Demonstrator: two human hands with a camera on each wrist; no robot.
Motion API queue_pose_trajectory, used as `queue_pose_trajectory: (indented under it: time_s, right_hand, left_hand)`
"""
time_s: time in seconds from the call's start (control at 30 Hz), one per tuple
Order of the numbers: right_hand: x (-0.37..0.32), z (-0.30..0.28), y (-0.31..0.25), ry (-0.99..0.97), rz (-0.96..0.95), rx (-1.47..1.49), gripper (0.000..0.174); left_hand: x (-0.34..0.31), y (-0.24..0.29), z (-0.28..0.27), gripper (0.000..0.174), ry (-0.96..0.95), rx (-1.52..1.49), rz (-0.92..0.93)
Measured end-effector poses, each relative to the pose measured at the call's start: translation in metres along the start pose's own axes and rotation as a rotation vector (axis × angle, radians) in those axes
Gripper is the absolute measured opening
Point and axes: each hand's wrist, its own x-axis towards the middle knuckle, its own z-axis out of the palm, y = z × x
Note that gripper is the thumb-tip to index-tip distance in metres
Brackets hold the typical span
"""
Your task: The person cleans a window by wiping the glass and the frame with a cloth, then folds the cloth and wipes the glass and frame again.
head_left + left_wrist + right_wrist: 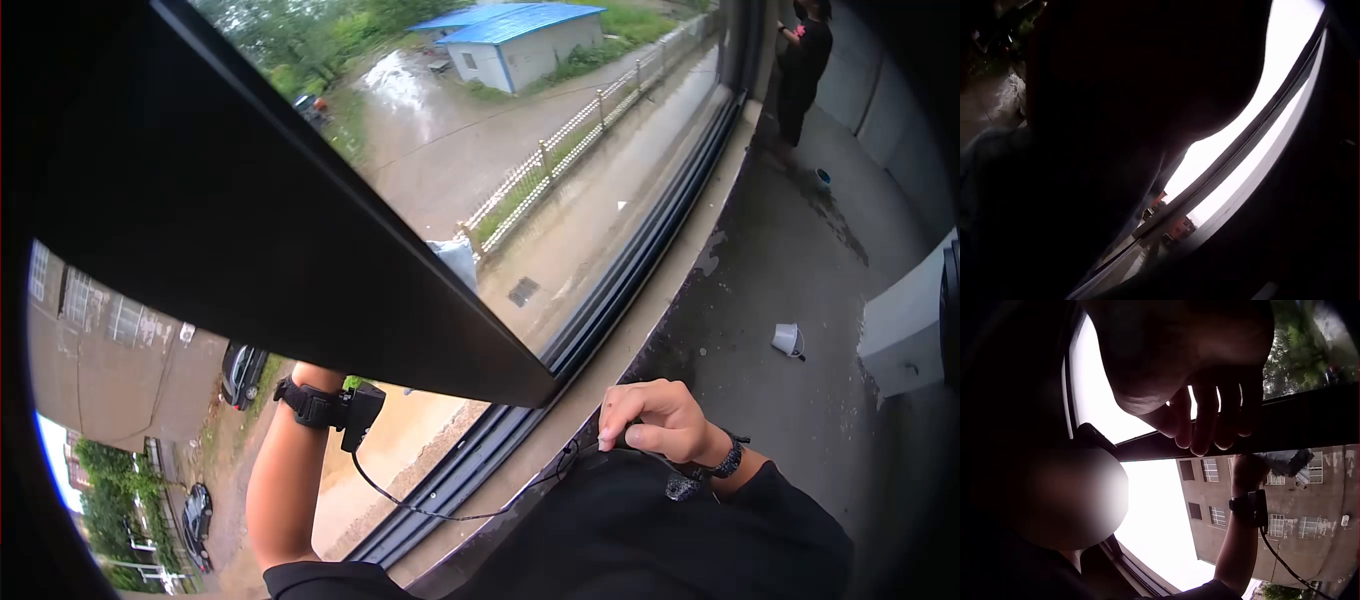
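Observation:
In the head view, the left forearm (285,470) reaches up behind the dark window frame (330,260), which hides the hand. The right wrist view shows the left hand (1250,470) at the frame's edge, beside a crumpled grey cloth (1288,464); its fingers cannot be made out. Through the glass in the head view, a pale cloth (455,262) shows near the frame. The left wrist view is mostly dark. My right hand (655,420) hovers before the dark shirt with loosely bent fingers, holding nothing visible; its fingers (1204,428) hang apart in the right wrist view.
Black window tracks (640,270) run along the sill. A cable (430,513) leads from the left wrist's camera across the sill. On the floor at right are a white bucket (788,340) and a small blue-rimmed container (823,178). Another person (803,75) stands at upper right.

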Motion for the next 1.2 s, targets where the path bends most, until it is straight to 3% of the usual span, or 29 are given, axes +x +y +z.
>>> queue_pose_trajectory:
  time_s: [0.03,0.07,0.1,0.3,0.4,0.5,0.6,0.8,0.9,1.03,1.2]
  right_hand:
    - [-0.012,-0.001,0.003,0.095,0.053,-0.011,0.016]
    - [-0.021,0.000,0.004,0.183,0.089,-0.016,0.016]
    - [-0.029,-0.002,0.006,0.217,0.092,-0.023,0.016]
    - [-0.068,-0.008,0.018,0.456,0.145,-0.268,0.013]
    - [-0.081,-0.011,0.025,0.534,0.179,-0.369,0.013]
    - [-0.091,-0.016,0.037,0.600,0.200,-0.337,0.013]
    - [-0.095,-0.027,0.041,0.625,0.198,-0.365,0.013]
    - [-0.094,-0.048,0.047,0.615,0.182,-0.433,0.013]
    - [-0.092,-0.052,0.047,0.625,0.189,-0.422,0.012]
    - [-0.093,-0.056,0.055,0.635,0.212,-0.399,0.012]
    - [-0.088,-0.061,0.062,0.647,0.237,-0.421,0.012]
  left_hand:
    - [0.015,0.004,0.013,0.038,0.035,0.102,-0.112]
    - [0.031,-0.005,0.018,0.037,0.006,-0.109,-0.251]
    - [0.060,-0.028,0.012,0.036,-0.041,-0.080,-0.444]
    - [0.101,-0.044,0.055,0.035,-0.572,0.015,-0.350]
    - [0.121,-0.056,0.070,0.040,-0.639,0.021,-0.510]
    - [0.134,-0.065,0.076,0.048,-0.637,-0.146,-0.631]
    - [0.133,-0.068,0.077,0.053,-0.615,-0.267,-0.630]
    - [0.131,-0.050,0.078,0.044,-0.380,-0.115,-0.623]
    - [0.141,-0.048,0.068,0.041,-0.374,0.019,-0.524]
    - [0.129,-0.058,0.080,0.041,-0.436,0.057,-0.710]
    - [0.111,-0.040,0.091,0.042,-0.506,0.063,-0.742]
